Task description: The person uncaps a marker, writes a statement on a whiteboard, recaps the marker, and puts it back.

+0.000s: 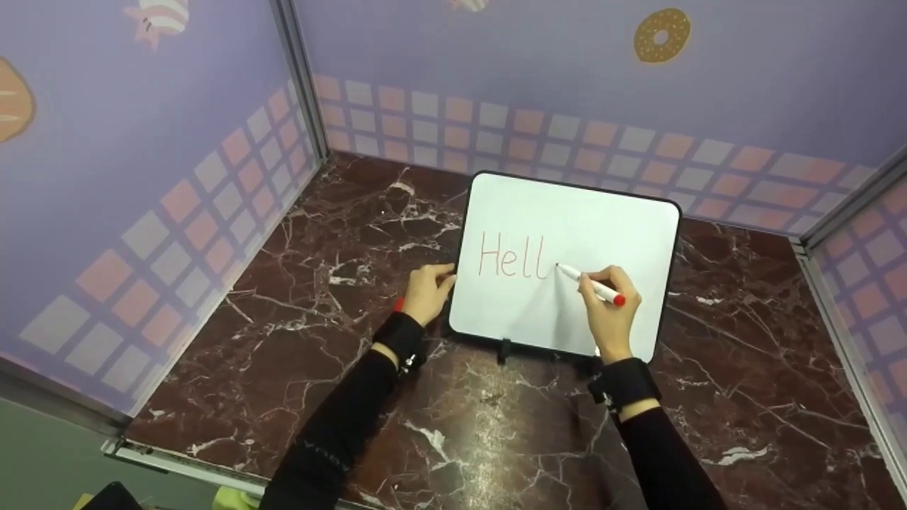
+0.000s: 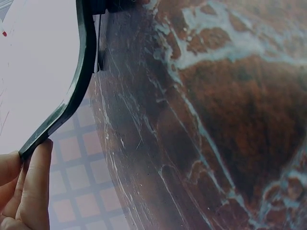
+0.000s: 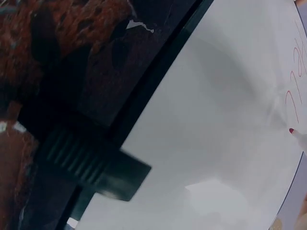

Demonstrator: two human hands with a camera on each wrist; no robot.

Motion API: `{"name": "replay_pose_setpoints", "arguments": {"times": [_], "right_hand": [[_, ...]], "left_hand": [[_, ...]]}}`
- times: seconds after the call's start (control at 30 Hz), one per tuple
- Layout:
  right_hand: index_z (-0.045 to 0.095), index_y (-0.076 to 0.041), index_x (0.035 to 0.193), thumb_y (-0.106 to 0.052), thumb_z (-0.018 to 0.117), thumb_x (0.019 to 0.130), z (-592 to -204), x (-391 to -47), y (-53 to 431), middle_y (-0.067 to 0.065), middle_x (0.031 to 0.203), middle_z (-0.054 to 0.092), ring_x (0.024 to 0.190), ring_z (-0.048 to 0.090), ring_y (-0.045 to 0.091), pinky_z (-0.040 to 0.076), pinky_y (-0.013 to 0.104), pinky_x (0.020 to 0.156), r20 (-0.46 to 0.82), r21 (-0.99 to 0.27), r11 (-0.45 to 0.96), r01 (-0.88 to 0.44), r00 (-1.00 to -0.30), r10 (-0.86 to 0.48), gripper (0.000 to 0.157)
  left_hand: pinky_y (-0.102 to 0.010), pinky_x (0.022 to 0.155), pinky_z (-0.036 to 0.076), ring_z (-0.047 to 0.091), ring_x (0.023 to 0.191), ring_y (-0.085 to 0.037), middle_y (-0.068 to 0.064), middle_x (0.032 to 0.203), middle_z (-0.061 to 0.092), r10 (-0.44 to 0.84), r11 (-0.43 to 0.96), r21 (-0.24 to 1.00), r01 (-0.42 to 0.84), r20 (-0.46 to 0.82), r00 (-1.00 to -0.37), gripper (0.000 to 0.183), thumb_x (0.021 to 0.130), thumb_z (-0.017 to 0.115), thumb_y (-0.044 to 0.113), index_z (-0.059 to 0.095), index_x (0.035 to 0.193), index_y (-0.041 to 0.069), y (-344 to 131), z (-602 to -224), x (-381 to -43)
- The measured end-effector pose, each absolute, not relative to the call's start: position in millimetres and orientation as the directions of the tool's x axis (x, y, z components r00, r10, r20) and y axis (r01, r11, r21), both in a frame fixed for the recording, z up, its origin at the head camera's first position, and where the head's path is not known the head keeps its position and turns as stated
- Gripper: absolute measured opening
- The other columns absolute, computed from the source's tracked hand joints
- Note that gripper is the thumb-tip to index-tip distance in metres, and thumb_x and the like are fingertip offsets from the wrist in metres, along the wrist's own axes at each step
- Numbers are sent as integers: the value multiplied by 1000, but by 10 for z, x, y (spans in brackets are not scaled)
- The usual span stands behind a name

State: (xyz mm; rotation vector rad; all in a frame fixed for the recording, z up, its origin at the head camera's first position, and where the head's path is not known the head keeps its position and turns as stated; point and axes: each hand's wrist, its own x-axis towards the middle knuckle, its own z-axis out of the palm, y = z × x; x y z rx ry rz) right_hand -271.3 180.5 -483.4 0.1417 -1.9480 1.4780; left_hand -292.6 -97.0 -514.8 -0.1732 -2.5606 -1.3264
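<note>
A whiteboard (image 1: 602,219) with a black frame stands propped on the marble-patterned table, the red letters "Hell" (image 1: 511,256) written across its left half. My left hand (image 1: 425,294) pinches the left edge of the frame, and the left wrist view shows thumb and fingers (image 2: 36,187) on either side of it. A white marker (image 1: 602,289) with a red end is gripped in my right hand (image 1: 615,312). Its tip is at the board's surface, just right of the last "l". In the right wrist view the red marker tip (image 3: 291,130) shows beside the letters, most of the hand being out of frame.
Black feet (image 1: 504,350) hold the board's lower edge. A small red piece (image 1: 399,304) shows beside my left hand, mostly hidden by it. Purple patterned walls (image 1: 496,57) enclose the table (image 1: 283,382) at the back and sides. Something yellow-green (image 1: 234,499) lies below the front edge.
</note>
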Motion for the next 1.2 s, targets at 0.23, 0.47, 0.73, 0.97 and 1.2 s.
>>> {"name": "replay_pose_setpoints", "arguments": {"times": [0.23,0.47,0.73,0.97,1.2], "right_hand": [[63,9,77,8,69,83,-4884,-2821,1827,18,77,66,63,59,-3,47,13,60,573,-808,354,-470,-767,290,9],[56,15,71,14,62,81,-4652,-2608,1744,19,70,62,59,58,-3,46,11,56,597,-795,345,-499,-744,300,12],[57,13,73,10,63,83,-4643,-2584,1668,21,72,64,59,58,-3,44,12,57,540,-830,322,-456,-800,260,12],[56,16,75,12,63,84,-4611,-2651,1694,10,69,64,60,59,-1,45,13,57,559,-826,290,-482,-763,325,12],[56,14,72,10,64,83,-4836,-2757,1981,-15,64,59,56,58,-1,43,14,54,560,-828,288,-481,-735,383,14]], "left_hand": [[-27,57,54,69,61,-27,-19,89,75,-9,566,797,214,265,-964,29,94,65,6,68,119,-8,-974,-5128,-2916],[-33,63,56,70,66,-28,-19,92,76,-7,575,789,215,268,-963,29,94,65,6,68,119,-7,-976,-5128,-2920],[-34,63,57,70,66,-28,-20,92,76,-13,568,797,207,260,-966,29,94,65,6,68,119,-7,-965,-5136,-2911],[-28,58,54,68,62,-27,-19,88,75,-10,562,799,216,268,-963,29,94,65,6,67,119,-8,-971,-5152,-2924],[-35,65,58,71,68,-28,-19,93,76,-19,572,794,208,266,-964,29,94,65,7,68,119,-6,-974,-5155,-2928]]}}
